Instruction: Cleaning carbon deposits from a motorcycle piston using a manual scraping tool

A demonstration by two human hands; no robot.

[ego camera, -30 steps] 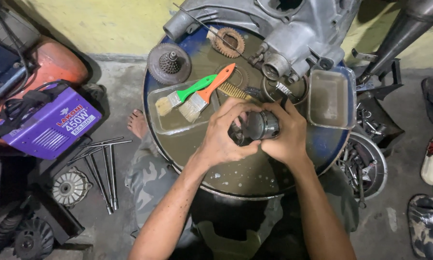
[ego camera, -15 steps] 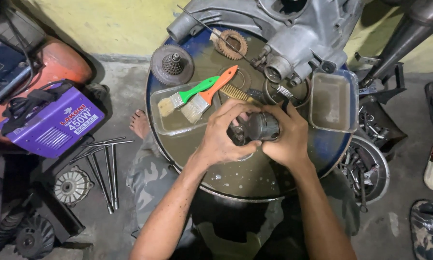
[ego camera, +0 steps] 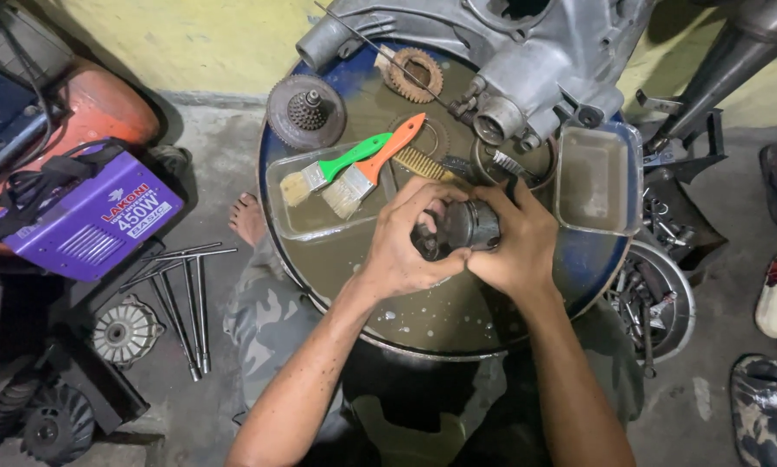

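Observation:
Both hands grip a dark, greasy cylindrical metal part (ego camera: 468, 227) over the wet top of a blue drum (ego camera: 423, 311). My left hand (ego camera: 401, 246) wraps its left end, fingers curled over the top. My right hand (ego camera: 516, 246) clasps the right end. Most of the part is hidden between the palms. Just beyond my hands lie two paintbrushes in a shallow tray (ego camera: 306, 227): one with a green handle (ego camera: 332, 169) and one with an orange handle (ego camera: 375, 164).
A large grey engine casing (ego camera: 527, 60) rests at the drum's far side, with a gear cluster (ego camera: 306, 111), a toothed ring (ego camera: 412, 74) and a rectangular metal tray (ego camera: 591, 177). On the floor: a purple machine box (ego camera: 90, 220), T-handle wrenches (ego camera: 185, 298), round metal parts, sandals at right.
My hands keep their hold on the metal part and have shifted only slightly; the view has moved a little.

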